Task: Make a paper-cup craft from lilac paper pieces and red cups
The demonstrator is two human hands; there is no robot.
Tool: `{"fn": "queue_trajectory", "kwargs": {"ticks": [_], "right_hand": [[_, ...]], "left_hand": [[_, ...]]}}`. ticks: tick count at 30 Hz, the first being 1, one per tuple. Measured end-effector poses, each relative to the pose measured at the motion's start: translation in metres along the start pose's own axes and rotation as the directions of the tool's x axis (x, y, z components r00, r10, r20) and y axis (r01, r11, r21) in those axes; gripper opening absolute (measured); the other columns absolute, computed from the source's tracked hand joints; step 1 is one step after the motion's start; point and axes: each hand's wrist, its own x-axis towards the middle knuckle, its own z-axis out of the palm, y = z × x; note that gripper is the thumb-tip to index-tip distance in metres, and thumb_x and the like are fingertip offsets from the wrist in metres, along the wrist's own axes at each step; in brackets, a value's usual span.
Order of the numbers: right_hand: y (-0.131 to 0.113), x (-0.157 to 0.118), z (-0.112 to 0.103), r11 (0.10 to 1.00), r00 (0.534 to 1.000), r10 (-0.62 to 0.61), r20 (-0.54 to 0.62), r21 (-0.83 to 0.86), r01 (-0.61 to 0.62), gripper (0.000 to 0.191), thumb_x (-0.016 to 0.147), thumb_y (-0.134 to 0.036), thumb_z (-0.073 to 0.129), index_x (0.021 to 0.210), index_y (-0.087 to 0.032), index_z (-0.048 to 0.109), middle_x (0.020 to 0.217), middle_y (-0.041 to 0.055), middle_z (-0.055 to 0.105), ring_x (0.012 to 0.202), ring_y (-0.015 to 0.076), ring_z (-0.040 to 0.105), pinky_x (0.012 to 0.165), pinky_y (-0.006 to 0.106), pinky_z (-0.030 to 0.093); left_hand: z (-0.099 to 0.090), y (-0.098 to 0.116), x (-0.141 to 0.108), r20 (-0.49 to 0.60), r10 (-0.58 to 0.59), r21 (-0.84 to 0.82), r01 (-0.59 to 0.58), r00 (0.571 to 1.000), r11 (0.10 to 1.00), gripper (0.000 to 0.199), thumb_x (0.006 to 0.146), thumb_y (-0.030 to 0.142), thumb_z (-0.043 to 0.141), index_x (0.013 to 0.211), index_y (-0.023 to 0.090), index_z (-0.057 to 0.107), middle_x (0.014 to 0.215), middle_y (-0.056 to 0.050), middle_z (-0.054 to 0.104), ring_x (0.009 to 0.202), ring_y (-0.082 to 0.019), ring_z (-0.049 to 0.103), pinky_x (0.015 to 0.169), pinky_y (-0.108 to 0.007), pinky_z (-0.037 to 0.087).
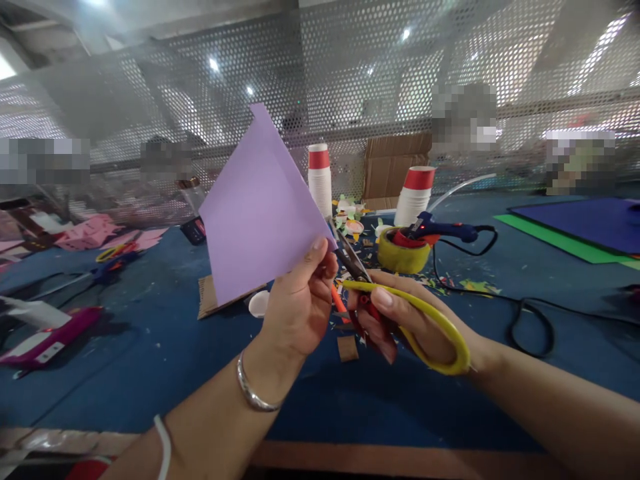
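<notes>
A sheet of purple paper (260, 207) is raised above the table, tilted, with a narrow strip along its right edge. My left hand (303, 300) pinches it near the lower right corner between thumb and fingers. Scissors (435, 323) with yellow and red handles are gripped in my right hand (410, 313). Their blades are parted and point up and left, meeting the paper's right edge just beside my left fingers. Whether the blades have cut into the edge I cannot tell.
A glue gun (445, 230) rests on a yellow tape roll (400, 257), its black cord trailing right. Stacked paper cups (320, 180) and another cup stack (414, 197) stand behind. Paper scraps lie mid-table. Coloured sheets (575, 227) are at right, a magenta glue gun (55, 340) at left.
</notes>
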Motion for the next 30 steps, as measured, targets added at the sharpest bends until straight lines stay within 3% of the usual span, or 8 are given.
{"fn": "queue_trajectory", "kwargs": {"ticks": [4,7,11,18,25,30], "right_hand": [[0.006,0.002,0.0,0.998,0.998,-0.061,0.004,0.031,0.061,0.04,0.097,-0.056,0.046,0.095,-0.018,0.056,0.056,-0.0068,0.05,0.04,0.0077,0.045,0.043,0.023,0.038],[0.009,0.003,0.001,0.989,0.995,-0.104,0.007,0.103,0.102,0.037,0.099,-0.053,0.045,0.091,-0.018,0.056,0.055,-0.0069,0.051,0.039,0.0073,0.046,0.044,0.022,0.04],[0.009,0.006,0.005,0.982,0.995,-0.102,-0.013,0.159,0.103,0.04,0.097,-0.053,0.048,0.075,-0.02,0.051,0.054,-0.007,0.049,0.037,0.0065,0.044,0.04,0.021,0.042],[0.006,0.005,0.012,0.976,0.997,-0.075,-0.036,0.203,0.081,0.038,0.098,-0.053,0.048,0.08,-0.019,0.053,0.045,-0.0104,0.043,0.032,0.0056,0.041,0.036,0.017,0.041],[0.003,0.004,0.017,0.952,0.997,0.012,-0.078,0.306,0.013,0.037,0.097,-0.052,0.051,0.083,-0.018,0.055,0.046,-0.0114,0.041,0.028,0.004,0.036,0.031,0.015,0.039],[0.002,0.005,0.018,0.927,0.997,-0.011,-0.07,0.374,0.036,0.039,0.096,-0.055,0.051,0.081,-0.019,0.054,0.045,-0.0108,0.043,0.028,0.004,0.038,0.033,0.015,0.041]], "left_hand": [[-0.001,-0.004,-0.005,0.07,-0.052,0.077,0.047,0.996,0.996,0.012,0.074,0.022,0.083,0.074,0.016,0.072,0.066,0.002,0.066,0.055,-0.007,0.06,0.051,-0.018,0.048],[0.002,-0.005,-0.01,0.058,-0.037,0.085,0.032,0.998,0.996,0.013,0.074,0.024,0.082,0.075,0.016,0.072,0.067,0.001,0.066,0.056,-0.008,0.06,0.046,-0.019,0.044],[0.008,-0.007,-0.013,-0.02,0.004,0.048,-0.003,1.0,0.999,0.01,0.074,0.014,0.082,0.075,0.015,0.072,0.076,0.001,0.069,0.066,-0.007,0.063,0.058,-0.017,0.048],[0.008,-0.01,-0.014,-0.03,-0.012,0.02,0.013,0.999,1.0,0.014,0.071,0.012,0.083,0.077,0.015,0.071,0.082,-0.001,0.07,0.073,-0.01,0.064,0.071,-0.02,0.053],[0.011,-0.013,-0.015,-0.046,0.051,0.022,-0.05,0.998,0.999,0.013,0.072,0.011,0.081,0.074,0.014,0.069,0.076,0.002,0.066,0.066,-0.007,0.06,0.064,-0.017,0.052],[0.008,-0.014,-0.017,-0.008,-0.009,0.016,0.009,1.0,1.0,0.016,0.071,0.015,0.083,0.078,0.016,0.069,0.078,0.001,0.067,0.069,-0.009,0.061,0.069,-0.021,0.054]]}}
